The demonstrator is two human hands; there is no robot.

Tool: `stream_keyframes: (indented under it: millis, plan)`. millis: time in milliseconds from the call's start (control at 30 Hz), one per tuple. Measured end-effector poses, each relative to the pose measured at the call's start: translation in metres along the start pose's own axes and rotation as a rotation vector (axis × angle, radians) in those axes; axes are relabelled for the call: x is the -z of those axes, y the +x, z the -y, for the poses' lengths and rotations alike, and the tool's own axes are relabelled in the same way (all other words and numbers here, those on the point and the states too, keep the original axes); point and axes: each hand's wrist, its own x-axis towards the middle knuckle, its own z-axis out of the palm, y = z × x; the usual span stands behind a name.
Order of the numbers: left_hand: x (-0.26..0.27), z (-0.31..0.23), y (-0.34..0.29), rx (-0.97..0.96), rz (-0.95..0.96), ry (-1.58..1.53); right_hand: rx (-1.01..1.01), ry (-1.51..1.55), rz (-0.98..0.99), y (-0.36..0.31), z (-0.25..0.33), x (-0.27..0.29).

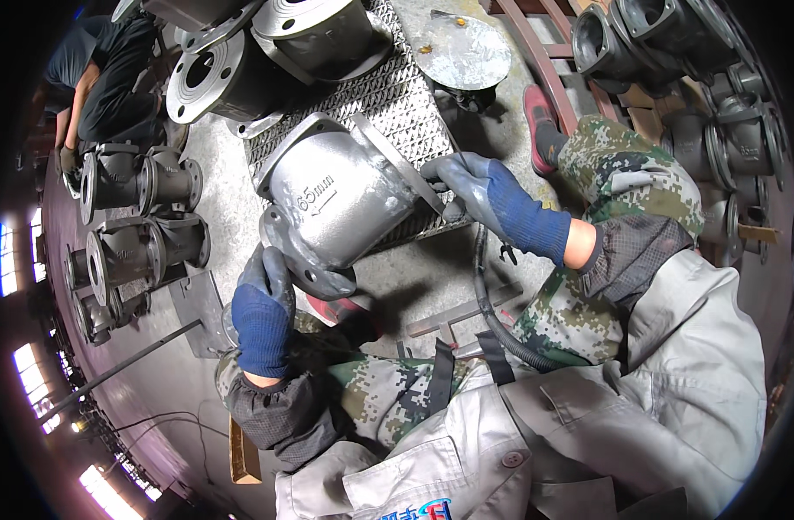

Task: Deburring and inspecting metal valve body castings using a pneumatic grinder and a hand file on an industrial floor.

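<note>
A grey cast-metal valve body (336, 195) with round bolt flanges and raised lettering lies tilted at the front of a metal grating (419, 104). My left hand (265, 299), in a blue knit glove with a grey coated palm, grips the lower flange (323, 279) from the near left side. Gloved the same way, my right hand (475, 191) is closed at the edge of the right-hand flange (397, 160), its thumb and fingers about the rim. Both hands are on the same casting. The underside of the casting is hidden.
More flanged castings (232, 74) crowd the grating's far end. Behind it stands a round metal stool top (462, 52). Rows of castings (120, 251) sit at left, and others (718, 130) at right. A black hose (492, 316) hangs near my knees. Another person (111, 78) bends at far left.
</note>
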Motion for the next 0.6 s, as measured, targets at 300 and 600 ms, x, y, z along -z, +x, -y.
stream_keyframes:
  millis: [300,600]
  plan:
    - [-0.009,-0.005,0.003,-0.163,-0.252,-0.014,-0.037,0.052,-0.014,-0.004,0.003,-0.002]
    - [-0.057,-0.047,-0.014,-0.326,-0.235,0.776,-0.025,0.061,-0.045,0.004,-0.003,-0.006]
